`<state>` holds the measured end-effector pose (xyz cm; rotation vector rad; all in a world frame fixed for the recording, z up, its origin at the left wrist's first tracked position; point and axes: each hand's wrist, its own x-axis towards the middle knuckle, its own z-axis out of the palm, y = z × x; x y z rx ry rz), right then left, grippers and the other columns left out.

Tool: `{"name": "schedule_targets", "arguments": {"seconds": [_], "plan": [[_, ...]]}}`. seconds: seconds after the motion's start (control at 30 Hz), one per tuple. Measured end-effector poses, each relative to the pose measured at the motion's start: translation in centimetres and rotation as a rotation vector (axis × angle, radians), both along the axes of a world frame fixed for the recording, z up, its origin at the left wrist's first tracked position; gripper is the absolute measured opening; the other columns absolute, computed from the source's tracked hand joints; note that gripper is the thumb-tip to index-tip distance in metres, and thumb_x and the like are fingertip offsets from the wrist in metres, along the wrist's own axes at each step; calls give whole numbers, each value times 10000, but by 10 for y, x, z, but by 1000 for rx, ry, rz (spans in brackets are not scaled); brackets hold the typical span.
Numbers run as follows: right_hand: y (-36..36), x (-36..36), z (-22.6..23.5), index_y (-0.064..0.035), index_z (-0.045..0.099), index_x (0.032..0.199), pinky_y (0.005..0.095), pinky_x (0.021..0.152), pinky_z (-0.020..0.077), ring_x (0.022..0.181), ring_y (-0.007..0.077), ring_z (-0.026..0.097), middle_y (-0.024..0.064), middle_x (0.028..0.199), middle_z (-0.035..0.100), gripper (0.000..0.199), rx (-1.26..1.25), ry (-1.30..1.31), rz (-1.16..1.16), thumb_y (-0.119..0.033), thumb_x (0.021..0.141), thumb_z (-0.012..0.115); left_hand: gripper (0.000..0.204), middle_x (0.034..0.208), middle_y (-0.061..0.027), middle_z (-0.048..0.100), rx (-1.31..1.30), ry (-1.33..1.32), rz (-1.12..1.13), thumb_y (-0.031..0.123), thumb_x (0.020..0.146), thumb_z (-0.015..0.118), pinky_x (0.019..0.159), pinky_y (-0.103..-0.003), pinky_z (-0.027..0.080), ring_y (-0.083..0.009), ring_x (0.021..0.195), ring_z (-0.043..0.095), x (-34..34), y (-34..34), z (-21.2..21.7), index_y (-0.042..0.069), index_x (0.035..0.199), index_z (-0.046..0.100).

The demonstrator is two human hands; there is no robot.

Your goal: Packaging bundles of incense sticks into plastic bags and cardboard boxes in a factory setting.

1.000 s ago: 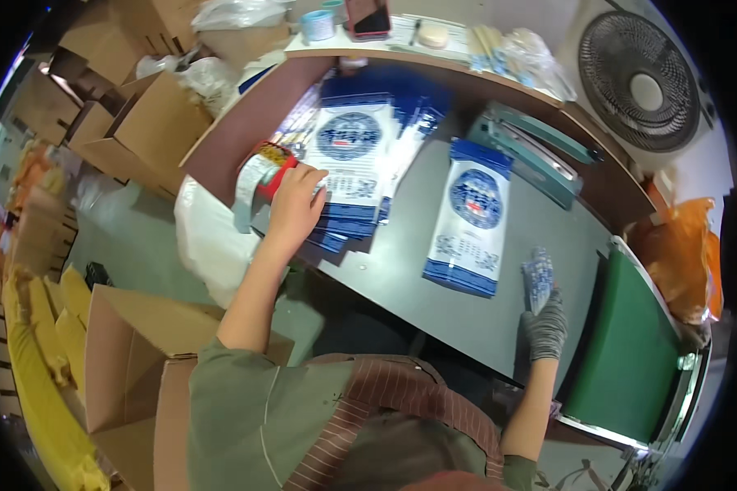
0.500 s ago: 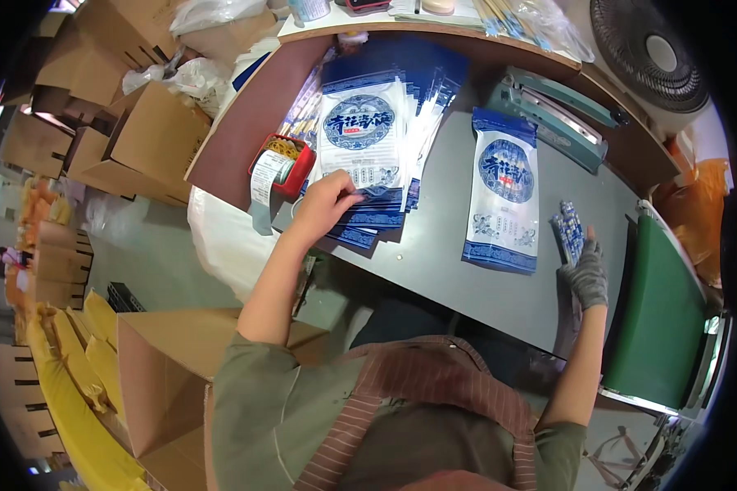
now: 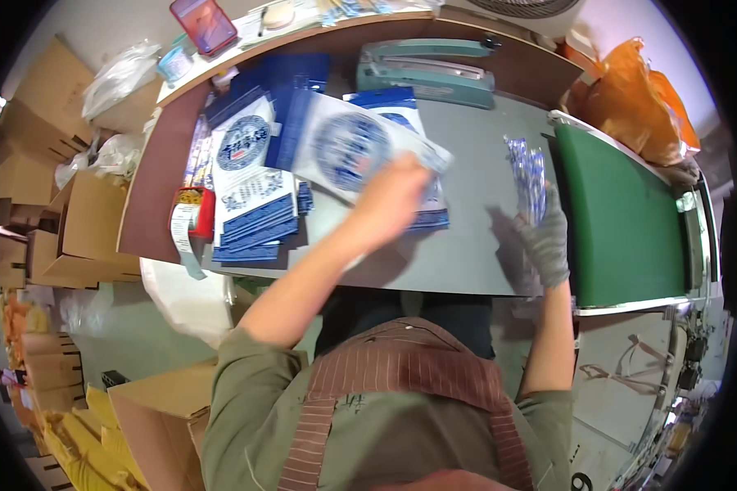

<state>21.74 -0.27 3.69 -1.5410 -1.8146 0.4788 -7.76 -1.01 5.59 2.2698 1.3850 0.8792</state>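
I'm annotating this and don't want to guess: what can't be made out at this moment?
- Head view: printing on the lifted blue-and-white pouch, smeared by motion blur.
- Head view: middle of the pouch beneath, covered by the lifted one and the left hand.
- Head view: lower end of the wrapped bundle, behind the gloved right hand.
- Head view: most of the fan, cut off by the top edge.

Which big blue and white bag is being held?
The blurred bag in the left hand; the pile and the partly covered bag lie on the table.

two grips (image 3: 393, 200) (image 3: 546, 244), one sealer (image 3: 430, 88), one phone (image 3: 205, 26)
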Motion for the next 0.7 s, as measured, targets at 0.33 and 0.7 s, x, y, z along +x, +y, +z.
{"name": "schedule_targets", "arguments": {"seconds": [0.33,0.7], "plan": [[-42,6,9,-64,507,1241,415,844,499,963,337,629,178,1092,630,548,-31,-341,254,-170,738,699,438,955,-63,686,-730,-567,-300,-92,750,640,798,-285,501,-134,874,626,94,36,-78,32,1170,633],[-48,-7,-11,-47,527,1183,382,825,505,957,286,637,161,1001,647,405,-236,-781,173,-94,785,589,536,907,-85,653,-239,-519,37,-116,810,593,753,-270,513,-145,825,637,110,-5,-60,28,1316,491]]}}
